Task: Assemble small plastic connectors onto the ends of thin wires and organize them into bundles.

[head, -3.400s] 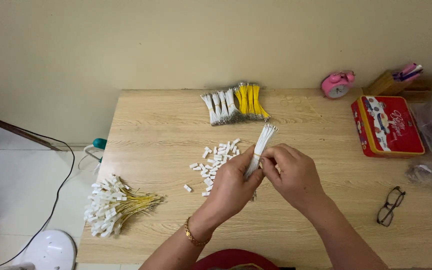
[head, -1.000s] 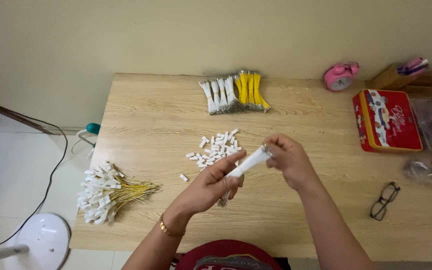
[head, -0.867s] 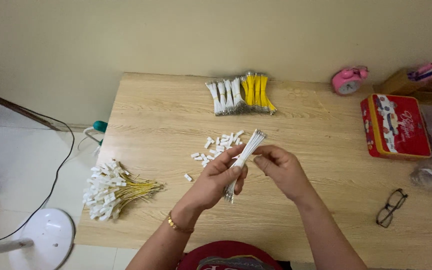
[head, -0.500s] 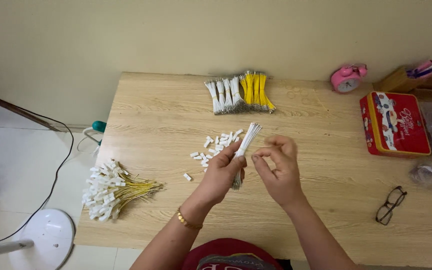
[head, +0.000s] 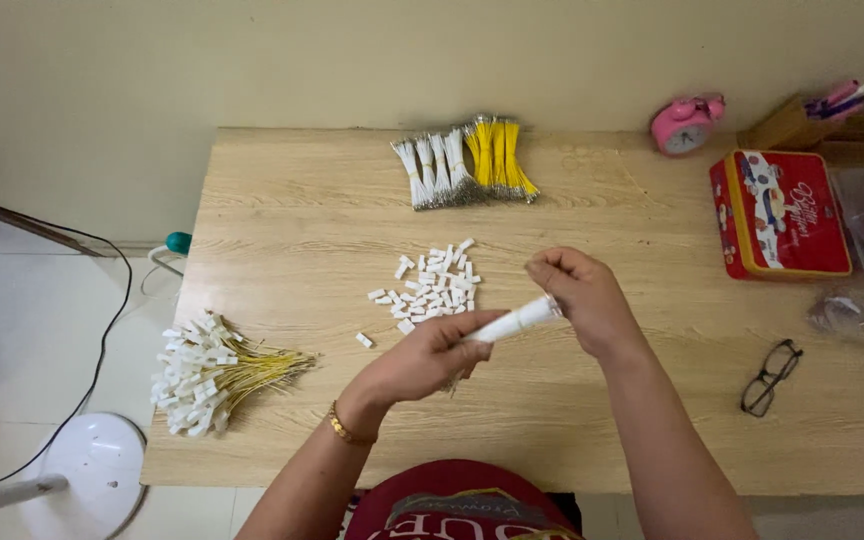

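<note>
- A slim bundle of white wires [head: 514, 321] is held above the middle of the light wooden table [head: 282, 210], tilted with its far end toward 2 o'clock.
- The left hand [head: 422, 358] is clenched around the bundle's lower part, a gold bangle [head: 344, 428] on its wrist.
- The right hand [head: 580, 298] pinches the bundle's upper tip between its fingertips; what exactly sits at that tip is too small to tell, perhaps a metal end.
- At 11 o'clock from the hands, near them, a loose scatter of small white plastic connector pieces [head: 432, 287] lies on the table, with one stray piece [head: 364, 340] apart toward 9 o'clock.
- At 12 o'clock, by the table's far edge, tied bunches of white wires [head: 435, 172] lie just beside tied bunches of yellow wires [head: 497, 162].
- At 9 o'clock, at the table's left edge, a heap of yellow wires fitted with white connectors [head: 207, 372] fans out.
- At 2 o'clock, well apart, a red rectangular tin [head: 778, 214] lies flat, with a pink alarm clock [head: 685, 122] beyond it.
- At 4 o'clock, black-framed glasses [head: 771, 376] rest on the table.
- On the floor at 8 o'clock stands a white round fan base [head: 92, 470].
</note>
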